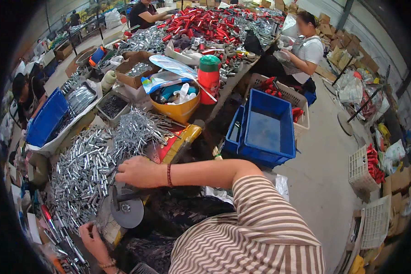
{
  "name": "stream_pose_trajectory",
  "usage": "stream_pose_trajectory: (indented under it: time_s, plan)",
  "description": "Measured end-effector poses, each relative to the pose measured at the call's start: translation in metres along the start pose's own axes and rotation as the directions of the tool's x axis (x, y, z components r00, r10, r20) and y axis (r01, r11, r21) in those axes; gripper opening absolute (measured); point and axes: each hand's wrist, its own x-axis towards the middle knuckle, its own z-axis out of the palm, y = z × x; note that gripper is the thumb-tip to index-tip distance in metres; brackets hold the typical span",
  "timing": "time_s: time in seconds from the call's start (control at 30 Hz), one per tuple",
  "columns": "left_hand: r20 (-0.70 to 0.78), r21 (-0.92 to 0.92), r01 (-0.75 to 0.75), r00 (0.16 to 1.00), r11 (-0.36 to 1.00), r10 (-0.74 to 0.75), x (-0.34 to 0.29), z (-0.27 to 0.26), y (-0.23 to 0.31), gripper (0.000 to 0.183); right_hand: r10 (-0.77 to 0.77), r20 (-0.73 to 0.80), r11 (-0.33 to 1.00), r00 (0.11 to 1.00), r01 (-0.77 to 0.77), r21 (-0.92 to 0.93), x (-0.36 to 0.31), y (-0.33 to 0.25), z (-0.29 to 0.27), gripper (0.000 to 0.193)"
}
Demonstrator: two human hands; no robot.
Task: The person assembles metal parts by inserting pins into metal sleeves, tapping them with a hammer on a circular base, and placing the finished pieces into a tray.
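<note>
My right hand (139,172), a dark bead bracelet on its wrist, reaches across to the near edge of a heap of short silver metal tubes (80,166). Its fingers are curled together, and whatever lies in them is hidden. Just below it stands a round grey metal disc (128,213) with a dark metal bar (123,196) over it. Lower left, my left hand (93,239) is beside the heap, thumb and fingers curled close together. I cannot make out what they hold. Long silver rods (73,246) and a red-handled tool (46,214) lie left of it. Thin metal pins (139,128) are piled beyond my right hand.
A yellow tub (178,112), a red jar with green lid (209,80) and a cardboard box (132,68) stand farther back. Blue crates (269,130) sit on the floor at right. Red-handled parts (201,23) cover the far table. Other people work around it.
</note>
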Motion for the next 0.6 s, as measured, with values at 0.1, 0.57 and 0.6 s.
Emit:
stream_pose_trajectory:
  time_s: [0.1,0.57,0.6]
  plan:
    - [0.161,-0.244,0.019,0.987,0.970,0.021,-0.012,0.005,0.050,0.009,0.021,-0.251,0.970,0.968,0.042,0.240,0.001,-0.041,0.002,0.016]
    - [0.123,-0.149,-0.055,0.990,0.987,0.073,-0.040,0.024,0.083,0.010,0.042,0.088,0.974,0.995,-0.061,0.219,-0.017,-0.092,0.022,0.008]
    - [0.162,-0.184,-0.019,0.986,0.983,0.049,-0.035,0.029,0.086,0.010,0.072,0.196,0.986,0.978,-0.099,0.135,-0.019,-0.092,0.008,0.008]
